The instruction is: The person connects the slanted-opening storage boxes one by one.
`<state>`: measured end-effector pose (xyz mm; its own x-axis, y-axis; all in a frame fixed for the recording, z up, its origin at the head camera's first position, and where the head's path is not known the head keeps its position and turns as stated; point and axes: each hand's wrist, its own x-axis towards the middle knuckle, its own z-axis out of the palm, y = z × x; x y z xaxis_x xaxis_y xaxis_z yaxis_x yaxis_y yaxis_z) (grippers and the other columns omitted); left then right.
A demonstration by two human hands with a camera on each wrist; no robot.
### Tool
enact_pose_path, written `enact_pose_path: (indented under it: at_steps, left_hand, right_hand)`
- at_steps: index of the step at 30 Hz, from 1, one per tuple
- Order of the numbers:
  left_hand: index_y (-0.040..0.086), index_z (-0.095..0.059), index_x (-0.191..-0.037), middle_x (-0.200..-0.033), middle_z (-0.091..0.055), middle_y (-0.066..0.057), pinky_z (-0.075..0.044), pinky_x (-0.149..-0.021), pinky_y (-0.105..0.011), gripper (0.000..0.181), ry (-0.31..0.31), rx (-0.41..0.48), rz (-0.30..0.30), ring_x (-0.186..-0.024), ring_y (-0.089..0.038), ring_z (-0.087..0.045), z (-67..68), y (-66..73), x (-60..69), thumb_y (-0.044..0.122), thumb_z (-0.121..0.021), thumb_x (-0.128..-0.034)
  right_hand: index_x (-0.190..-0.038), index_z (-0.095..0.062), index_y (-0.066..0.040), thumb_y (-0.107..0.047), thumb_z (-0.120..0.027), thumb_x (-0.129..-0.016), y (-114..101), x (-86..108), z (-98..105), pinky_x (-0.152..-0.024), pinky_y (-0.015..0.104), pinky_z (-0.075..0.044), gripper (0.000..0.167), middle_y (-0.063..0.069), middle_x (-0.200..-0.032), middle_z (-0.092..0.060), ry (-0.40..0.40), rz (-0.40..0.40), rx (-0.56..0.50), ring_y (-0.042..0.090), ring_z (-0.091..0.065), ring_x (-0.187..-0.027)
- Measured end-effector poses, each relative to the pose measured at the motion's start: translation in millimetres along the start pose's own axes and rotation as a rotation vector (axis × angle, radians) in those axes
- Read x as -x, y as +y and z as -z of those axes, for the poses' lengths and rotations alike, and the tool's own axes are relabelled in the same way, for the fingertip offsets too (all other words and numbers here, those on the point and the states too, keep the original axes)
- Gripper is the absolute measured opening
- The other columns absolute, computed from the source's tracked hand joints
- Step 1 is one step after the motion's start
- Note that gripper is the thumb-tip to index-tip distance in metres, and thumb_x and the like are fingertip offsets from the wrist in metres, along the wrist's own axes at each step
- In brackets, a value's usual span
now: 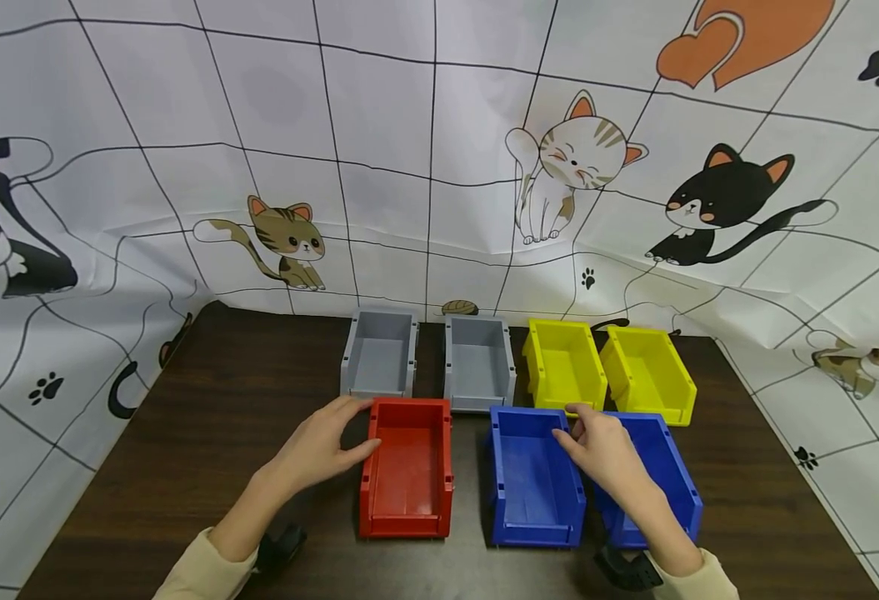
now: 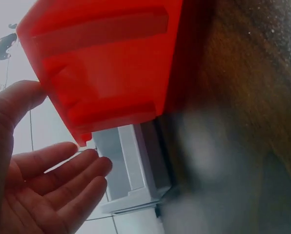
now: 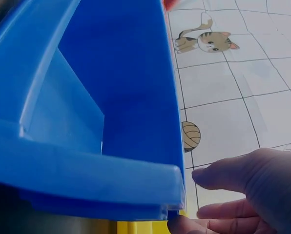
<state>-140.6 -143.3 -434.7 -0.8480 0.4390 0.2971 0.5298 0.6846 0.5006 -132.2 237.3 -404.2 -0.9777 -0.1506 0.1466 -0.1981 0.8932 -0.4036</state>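
A red plastic bin (image 1: pixel 407 471) stands in front of the left hand (image 1: pixel 317 451). This hand is at the bin's left wall, its thumb near the rim and its fingers loosely bent. In the left wrist view the fingers (image 2: pixel 70 180) curve beside the red bin (image 2: pixel 106 68) without gripping it. Two blue bins stand side by side to the right. Over the right rim of the nearer blue bin (image 1: pixel 535 483) hovers the right hand (image 1: pixel 610 457), thumb and fingers spread apart. In the right wrist view the thumb (image 3: pixel 226 173) is clear of that blue bin's wall (image 3: pixel 87 180).
Behind stand two grey bins, one left (image 1: pixel 379 358) and one right (image 1: pixel 480 367), and two yellow bins, one left (image 1: pixel 565 367) and one right (image 1: pixel 649 375). The second blue bin (image 1: pixel 660 467) lies under the right forearm. A cat-patterned sheet (image 1: pixel 409 208) encloses the dark wooden table (image 1: pixel 259 367).
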Motion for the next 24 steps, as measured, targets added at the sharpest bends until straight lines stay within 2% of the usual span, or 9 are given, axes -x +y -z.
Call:
enact_pose_path:
  at_steps: [8, 15, 18, 24]
  left_hand:
    - [0.001, -0.065, -0.104, -0.099, -0.065, -0.010, -0.052, -0.080, -0.043, 0.032, -0.008, 0.086, 0.021, -0.092, -0.026, -0.063, -2.8, -1.7, 2.7, 0.021, -0.073, -0.0813]
    - [-0.002, -0.064, -0.097, -0.086, -0.065, -0.005, -0.052, -0.065, -0.023, 0.027, -0.054, 0.268, 0.172, -0.072, -0.012, -0.059, -4.3, 0.3, 4.4, 0.021, -0.070, -0.0842]
    - [-0.003, -0.063, -0.098, -0.086, -0.065, -0.006, -0.051, -0.065, -0.021, 0.028, -0.038, 0.302, 0.195, -0.072, -0.012, -0.060, -5.2, 1.7, 4.4, 0.020, -0.071, -0.0837]
    - [-0.005, -0.062, -0.104, -0.095, -0.066, -0.012, -0.054, -0.069, -0.025, 0.032, -0.005, 0.351, 0.247, -0.076, -0.016, -0.063, -7.3, 6.6, 5.2, 0.015, -0.072, -0.0823]
  right_hand:
    - [-0.109, -0.059, 0.011, -0.007, -0.070, -0.081, -0.8, 0.1, -1.8, -0.049, 0.025, -0.039, 0.035, 0.002, -0.062, -0.050, -0.046, -0.060, -0.036, 0.012, -0.044, -0.052]
    - [-0.114, -0.056, 0.014, -0.005, -0.068, -0.083, -3.1, 0.2, -1.0, -0.046, 0.023, -0.038, 0.039, 0.002, -0.057, -0.048, -0.119, -0.124, -0.094, 0.012, -0.045, -0.049]
    - [-0.115, -0.055, 0.014, -0.005, -0.067, -0.083, -3.2, 0.0, -1.1, -0.044, 0.022, -0.036, 0.039, 0.001, -0.055, -0.044, -0.129, -0.127, -0.104, 0.012, -0.043, -0.047]
    - [-0.116, -0.055, 0.015, -0.004, -0.067, -0.083, -3.4, 0.4, -0.6, -0.042, 0.021, -0.034, 0.040, 0.000, -0.053, -0.041, -0.134, -0.123, -0.102, 0.011, -0.041, -0.045]
